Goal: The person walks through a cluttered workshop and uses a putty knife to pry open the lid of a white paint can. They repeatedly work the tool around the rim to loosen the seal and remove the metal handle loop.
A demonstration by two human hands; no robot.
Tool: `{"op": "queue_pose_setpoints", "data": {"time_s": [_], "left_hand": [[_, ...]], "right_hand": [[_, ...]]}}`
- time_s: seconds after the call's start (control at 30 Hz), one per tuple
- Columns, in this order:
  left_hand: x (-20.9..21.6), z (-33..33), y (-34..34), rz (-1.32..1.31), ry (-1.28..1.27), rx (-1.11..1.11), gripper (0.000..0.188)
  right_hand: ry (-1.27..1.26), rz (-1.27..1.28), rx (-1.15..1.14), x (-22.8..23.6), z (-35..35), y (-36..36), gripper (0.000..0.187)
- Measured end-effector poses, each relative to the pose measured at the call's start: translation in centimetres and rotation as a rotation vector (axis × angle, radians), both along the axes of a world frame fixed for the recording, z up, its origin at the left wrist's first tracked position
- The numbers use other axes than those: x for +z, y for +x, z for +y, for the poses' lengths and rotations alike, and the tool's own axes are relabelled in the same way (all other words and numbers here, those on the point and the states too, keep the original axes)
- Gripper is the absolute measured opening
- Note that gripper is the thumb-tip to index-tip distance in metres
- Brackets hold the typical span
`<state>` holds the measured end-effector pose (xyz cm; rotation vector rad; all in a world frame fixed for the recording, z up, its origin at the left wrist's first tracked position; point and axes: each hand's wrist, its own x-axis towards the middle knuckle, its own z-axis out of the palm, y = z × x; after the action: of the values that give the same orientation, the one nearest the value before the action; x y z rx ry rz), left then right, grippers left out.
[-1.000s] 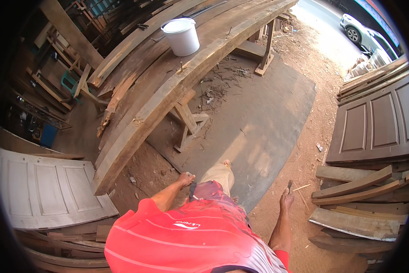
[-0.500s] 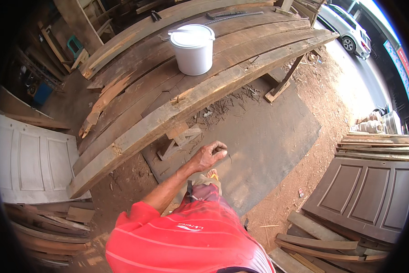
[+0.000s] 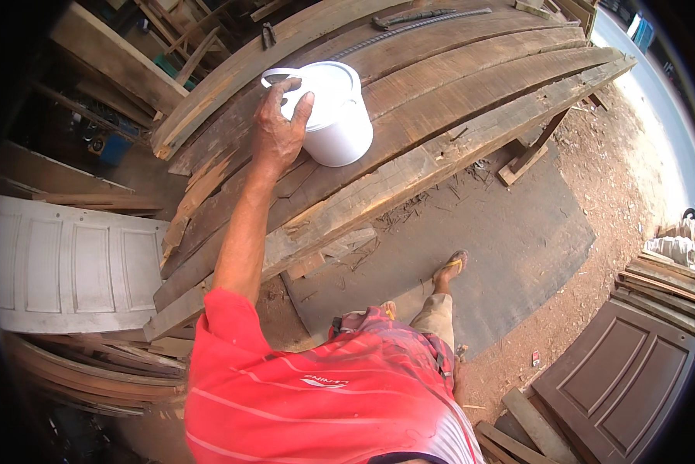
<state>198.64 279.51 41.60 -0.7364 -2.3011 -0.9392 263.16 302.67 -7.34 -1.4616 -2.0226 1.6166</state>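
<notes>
A white plastic bucket (image 3: 339, 141) with a lid (image 3: 333, 89) stands upright on the thick wooden planks (image 3: 440, 85). My left hand (image 3: 279, 131) reaches over its left side, fingers at the white handle (image 3: 268, 76) and the lid's edge. Thumb and forefinger are spread apart, with part of the white lid showing between them. Whether the other fingers hook under the handle is hidden. My right hand does not show beside the red shirt (image 3: 316, 363).
Pliers (image 3: 268, 35) and a ribbed metal rod (image 3: 417, 31) lie on the far planks. A white panel door (image 3: 73, 263) stands left, a brown one (image 3: 618, 379) right. A dark mat (image 3: 479, 240) covers the ground. Splintered wood (image 3: 200, 189) juts from the planks' left end.
My left hand has moved up and forward from over the mat to the bucket, its curled fingers now spread. The view has shifted, and a sandalled foot has stepped onto the mat.
</notes>
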Motion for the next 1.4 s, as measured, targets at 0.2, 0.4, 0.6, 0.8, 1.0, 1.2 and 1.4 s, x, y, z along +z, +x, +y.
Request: {"op": "queue_pose_setpoints", "data": {"time_s": [0.2, 0.4, 0.6, 0.8, 1.0, 1.2, 1.4], "left_hand": [[1.5, 3.0, -5.1, -0.093, 0.015, 0.16, 0.06], [3.2, 6.2, -9.1, -0.344, -0.262, 0.386, 0.065], [2.4, 6.5, -11.2, -0.603, -0.436, 0.498, 0.079], [0.8, 3.1, -12.9, -0.705, -0.364, 0.337, 0.095], [0.5, 1.9, -13.9, -0.872, -0.456, 0.413, 0.133], [-0.6, 2.2, -11.7, -0.784, -0.516, 0.508, 0.133], [1.1, 2.5, -11.0, -0.904, -0.484, 0.309, 0.119]], "right_hand": [[-0.151, -0.129, 0.17, -1.3, 9.2, -7.1, 0.024], [-0.253, -0.08, 0.27, 3.4, 23.9, -18.0, 0.023], [-0.397, -0.069, -0.004, 5.3, 38.5, -29.8, 0.015], [-0.224, 0.022, 0.014, 9.0, 44.8, -38.1, 0.016], [-0.013, 0.245, 0.058, 25.4, 37.0, -47.5, 0.029], [-0.197, 0.545, 0.41, 39.5, 22.5, -52.0, 0.028], [-0.506, 0.412, 0.767, 41.5, 8.6, -56.5, 0.025]]}}
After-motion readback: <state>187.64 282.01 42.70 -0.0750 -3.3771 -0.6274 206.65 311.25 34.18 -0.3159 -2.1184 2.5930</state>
